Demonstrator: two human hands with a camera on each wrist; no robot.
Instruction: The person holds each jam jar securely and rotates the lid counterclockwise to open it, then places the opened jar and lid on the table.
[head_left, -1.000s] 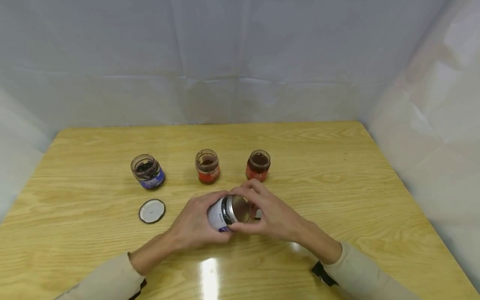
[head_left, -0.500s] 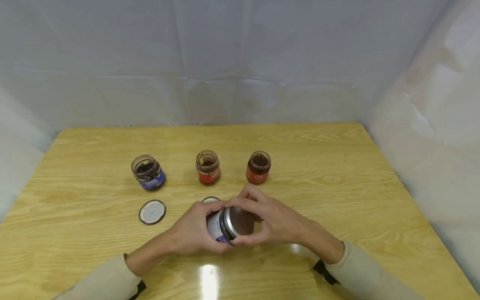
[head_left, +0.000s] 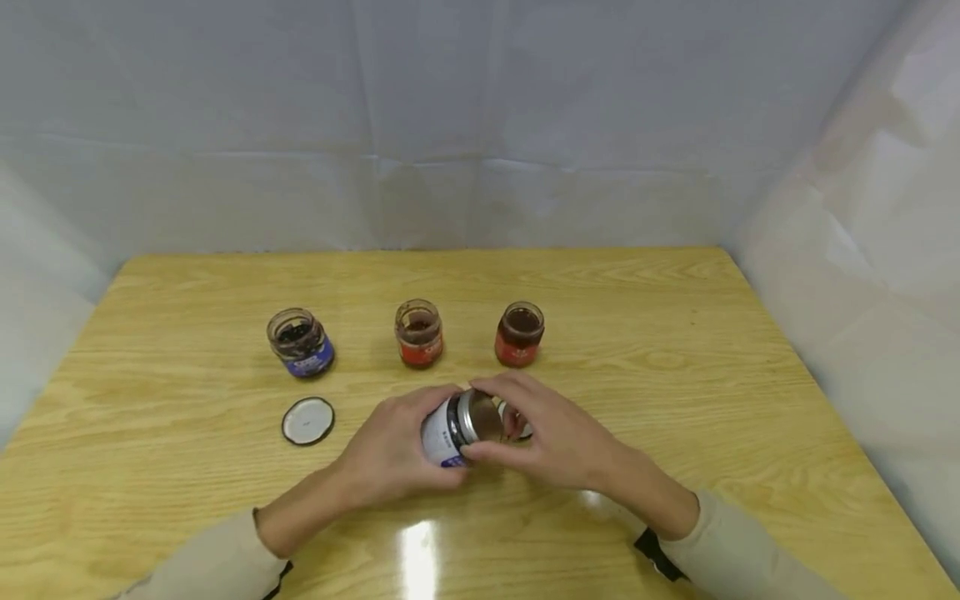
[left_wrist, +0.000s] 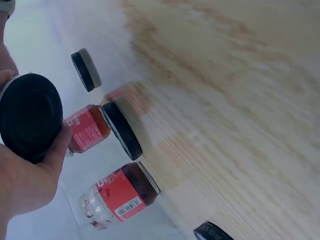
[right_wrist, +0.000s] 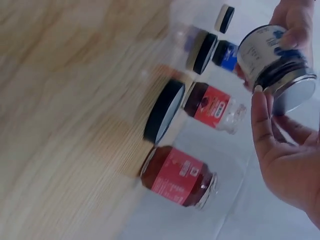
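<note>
In the head view a jar [head_left: 442, 437] with a white-and-blue label and a silver lid [head_left: 480, 417] is held tilted above the table, its lid end facing right. My left hand [head_left: 390, 446] grips the jar's body. Around the lid are the thumb and fingers of my right hand [head_left: 551, 433], pinching its rim. The right wrist view shows the same jar [right_wrist: 265, 52] with right fingertips at the lid. Seen from the left wrist, its dark round base [left_wrist: 31, 117] faces the camera. Part of the label is hidden by my left hand.
Behind the hands stand three uncapped jars: a blue-labelled jar [head_left: 302, 343], a red-labelled jar [head_left: 420, 335] and another red-labelled jar [head_left: 519, 335]. One loose lid [head_left: 308, 421] lies left; another [head_left: 525, 427] is partly behind my right hand. A third lid [right_wrist: 204, 52] appears between them.
Both hands dipped slightly toward me with the jar, then rose again. My right fingers turned around the lid and are back near their earlier pose. The middle loose lid came into sight and is hidden again.
</note>
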